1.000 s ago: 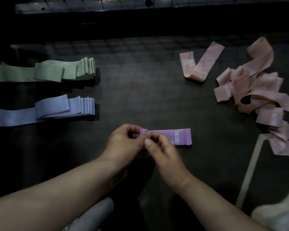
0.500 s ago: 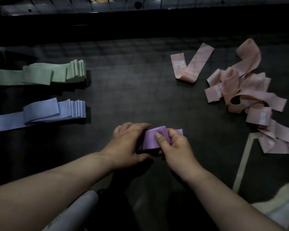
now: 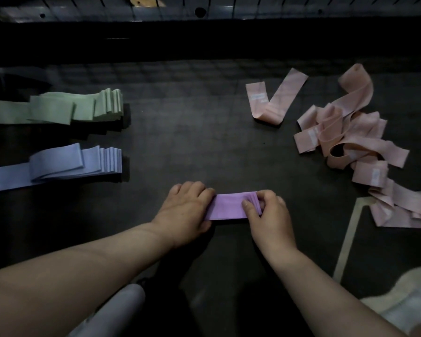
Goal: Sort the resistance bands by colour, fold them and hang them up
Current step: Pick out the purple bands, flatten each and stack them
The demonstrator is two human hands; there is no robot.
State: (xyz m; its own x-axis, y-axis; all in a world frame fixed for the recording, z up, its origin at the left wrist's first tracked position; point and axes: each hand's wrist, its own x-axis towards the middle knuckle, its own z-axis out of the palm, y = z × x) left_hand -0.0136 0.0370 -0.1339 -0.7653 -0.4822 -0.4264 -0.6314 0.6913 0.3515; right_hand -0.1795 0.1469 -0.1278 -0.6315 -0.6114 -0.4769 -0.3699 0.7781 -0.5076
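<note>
Purple band (image 3: 229, 206) lies near-centre on the tabletop (image 3: 192, 142), partly folded: the left hand (image 3: 187, 210) curls its grip over one end, and the right hand (image 3: 265, 212) pinches the layered other end. Green stack (image 3: 83, 108) and blue stack (image 3: 83, 161) sit folded at left. The pink heap (image 3: 350, 147) at right is loose, and nothing looks hung yet.

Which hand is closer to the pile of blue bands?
The left hand. It holds the purple band at its left end, right of the blue pile. The right hand pinches the other end, farther from it.

Folded purple band (image 3: 229, 206) at centre; green stack (image 3: 83, 108), blue stack (image 3: 90, 160) left; pink heap (image 3: 345, 128) right.
</note>
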